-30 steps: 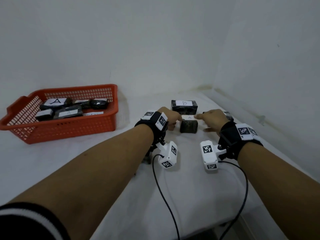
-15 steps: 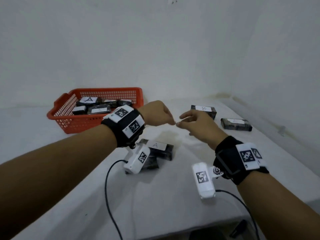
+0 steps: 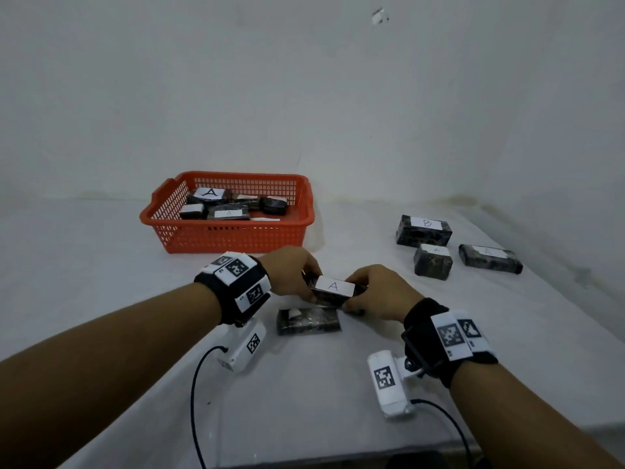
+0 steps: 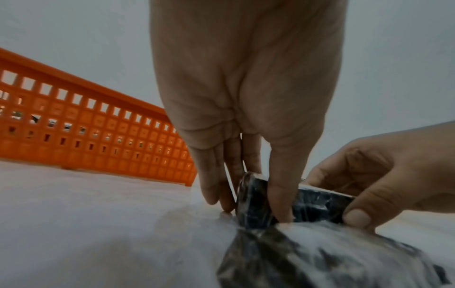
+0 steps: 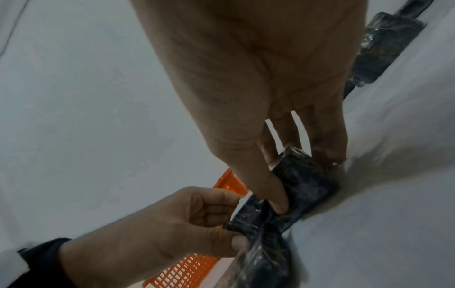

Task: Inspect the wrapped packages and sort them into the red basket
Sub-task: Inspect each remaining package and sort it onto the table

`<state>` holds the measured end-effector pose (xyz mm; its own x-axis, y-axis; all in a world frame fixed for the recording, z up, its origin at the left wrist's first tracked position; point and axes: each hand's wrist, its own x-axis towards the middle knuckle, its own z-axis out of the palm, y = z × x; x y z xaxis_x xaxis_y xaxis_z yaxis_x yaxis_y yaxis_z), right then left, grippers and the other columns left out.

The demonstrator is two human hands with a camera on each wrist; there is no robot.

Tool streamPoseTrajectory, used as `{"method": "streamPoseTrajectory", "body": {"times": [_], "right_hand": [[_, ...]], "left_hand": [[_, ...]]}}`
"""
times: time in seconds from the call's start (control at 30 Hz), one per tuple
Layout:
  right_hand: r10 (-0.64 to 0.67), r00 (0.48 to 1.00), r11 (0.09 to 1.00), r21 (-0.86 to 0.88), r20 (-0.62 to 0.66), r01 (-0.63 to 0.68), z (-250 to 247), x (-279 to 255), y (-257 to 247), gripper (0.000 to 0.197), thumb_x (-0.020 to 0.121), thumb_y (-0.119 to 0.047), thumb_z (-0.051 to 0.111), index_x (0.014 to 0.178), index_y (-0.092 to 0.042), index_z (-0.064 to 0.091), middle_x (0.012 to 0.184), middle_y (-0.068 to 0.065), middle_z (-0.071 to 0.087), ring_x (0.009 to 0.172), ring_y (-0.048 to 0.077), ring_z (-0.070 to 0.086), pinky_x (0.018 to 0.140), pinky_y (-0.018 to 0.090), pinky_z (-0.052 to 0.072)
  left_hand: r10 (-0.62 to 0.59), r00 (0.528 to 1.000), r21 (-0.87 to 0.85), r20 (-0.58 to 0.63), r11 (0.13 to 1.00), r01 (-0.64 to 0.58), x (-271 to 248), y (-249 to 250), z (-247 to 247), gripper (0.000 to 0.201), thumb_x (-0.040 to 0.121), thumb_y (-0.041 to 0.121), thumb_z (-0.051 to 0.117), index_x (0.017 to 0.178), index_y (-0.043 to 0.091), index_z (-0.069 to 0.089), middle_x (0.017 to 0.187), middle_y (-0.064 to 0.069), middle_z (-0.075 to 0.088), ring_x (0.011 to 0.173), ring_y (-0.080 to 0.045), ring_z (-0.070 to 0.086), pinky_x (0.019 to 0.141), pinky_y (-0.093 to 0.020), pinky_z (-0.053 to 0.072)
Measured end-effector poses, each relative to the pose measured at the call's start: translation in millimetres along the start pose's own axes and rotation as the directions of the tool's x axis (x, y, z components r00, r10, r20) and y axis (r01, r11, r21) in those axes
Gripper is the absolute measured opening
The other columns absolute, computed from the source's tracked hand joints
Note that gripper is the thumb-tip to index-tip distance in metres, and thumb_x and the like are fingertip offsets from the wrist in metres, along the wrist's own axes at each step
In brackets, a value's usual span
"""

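Note:
A dark wrapped package with a white "A" label [image 3: 333, 288] sits at the table's middle, held at both ends. My left hand [image 3: 297, 275] pinches its left end [image 4: 256, 202] with thumb in front and fingers behind. My right hand [image 3: 378, 292] grips the right end [image 5: 305, 183] the same way. A second dark package [image 3: 308, 320] lies flat on the table just in front of it. The red basket [image 3: 233, 231] stands behind, with several labelled packages inside.
Three more wrapped packages lie at the right: one marked "B" [image 3: 423, 230], a small one [image 3: 433, 262] and a long one [image 3: 490, 258]. White walls close the back and right. The table's front edge [image 3: 338, 458] is near my forearms.
My view and both hands have swung left from the right-hand packages. The hands came down from mid-air and took hold of the "A" package at both ends.

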<state>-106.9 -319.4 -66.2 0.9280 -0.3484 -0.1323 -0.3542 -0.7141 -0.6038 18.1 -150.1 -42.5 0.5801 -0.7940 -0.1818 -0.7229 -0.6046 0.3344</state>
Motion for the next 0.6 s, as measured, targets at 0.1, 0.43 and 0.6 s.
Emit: {"method": "streamPoseTrajectory", "body": {"times": [0.1, 0.43, 0.6], "right_hand": [[-0.007, 1.000, 0.998, 0.063, -0.015, 0.008, 0.0, 0.3, 0.9, 0.033, 0.076, -0.015, 0.089, 0.107, -0.016, 0.078, 0.090, -0.003, 0.075, 0.073, 0.009, 0.066, 0.065, 0.020, 0.049], [-0.138, 0.974, 0.866, 0.455, -0.180, 0.207, -7.6, 0.1, -30.0, 0.033, 0.078, -0.018, 0.092, 0.105, -0.011, 0.074, 0.100, 0.005, 0.078, 0.088, 0.021, 0.072, 0.089, 0.037, 0.058], [-0.212, 0.962, 0.664, 0.696, -0.174, 0.272, 5.2, -9.1, -68.6, 0.030, 0.089, -0.011, 0.082, 0.115, -0.001, 0.071, 0.114, 0.019, 0.076, 0.103, 0.029, 0.076, 0.092, 0.034, 0.063]], "left_hand": [[0.016, 1.000, -0.041, -0.009, 0.999, -0.016, -2.8, -5.0, -2.7, 0.046, 0.083, 0.028, 0.086, 0.126, 0.019, 0.073, 0.114, 0.004, 0.073, 0.103, -0.016, 0.067, 0.086, -0.024, 0.047], [0.015, 0.978, -0.539, -0.208, 0.832, -0.128, -45.2, -32.7, -33.4, 0.038, 0.088, 0.015, 0.082, 0.124, 0.013, 0.071, 0.113, -0.002, 0.076, 0.101, -0.014, 0.073, 0.085, -0.022, 0.056], [-0.051, 0.945, -0.762, -0.323, 0.607, -0.227, -87.3, -45.5, -35.8, 0.028, 0.090, 0.008, 0.078, 0.117, 0.002, 0.073, 0.115, -0.016, 0.076, 0.104, -0.028, 0.076, 0.087, -0.027, 0.062]]}}
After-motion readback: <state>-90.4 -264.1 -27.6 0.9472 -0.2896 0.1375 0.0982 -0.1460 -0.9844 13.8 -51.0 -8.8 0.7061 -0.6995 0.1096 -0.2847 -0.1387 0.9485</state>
